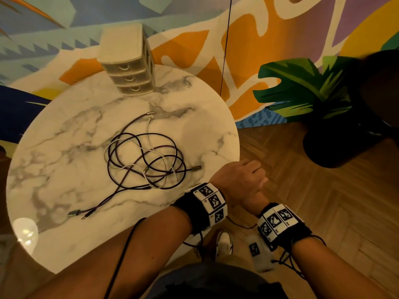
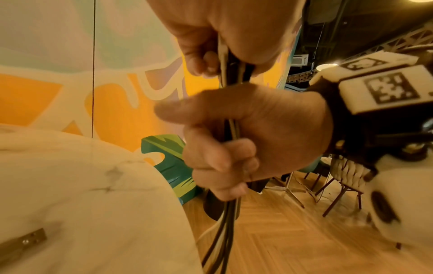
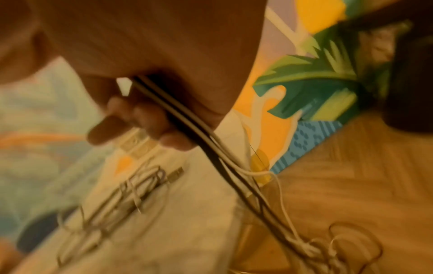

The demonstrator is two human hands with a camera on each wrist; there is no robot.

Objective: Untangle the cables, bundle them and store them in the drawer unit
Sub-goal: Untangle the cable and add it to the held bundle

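A tangle of purple, black and white cables [image 1: 144, 160] lies in the middle of the round marble table [image 1: 64, 147]. A USB plug [image 1: 196, 167] points toward the table's right edge. The beige three-drawer unit [image 1: 127, 61] stands at the far edge, drawers closed. Both hands hover off the table's right edge, one against the other. My left hand [image 1: 239, 175] is on top and my right hand [image 1: 254, 198] is under it. In the left wrist view both grip a second bunch of dark and white cables [image 2: 230, 213]. These cables [image 3: 211, 148] hang from my right hand [image 3: 145, 118] to the floor.
A potted plant [image 1: 323, 108] in a black pot stands on the wooden floor right of the table. A thin black cord [image 1: 225, 50] hangs straight down behind the table's far right edge. Chairs [image 2: 339, 185] stand farther off. My shoe [image 1: 224, 242] is below the hands.
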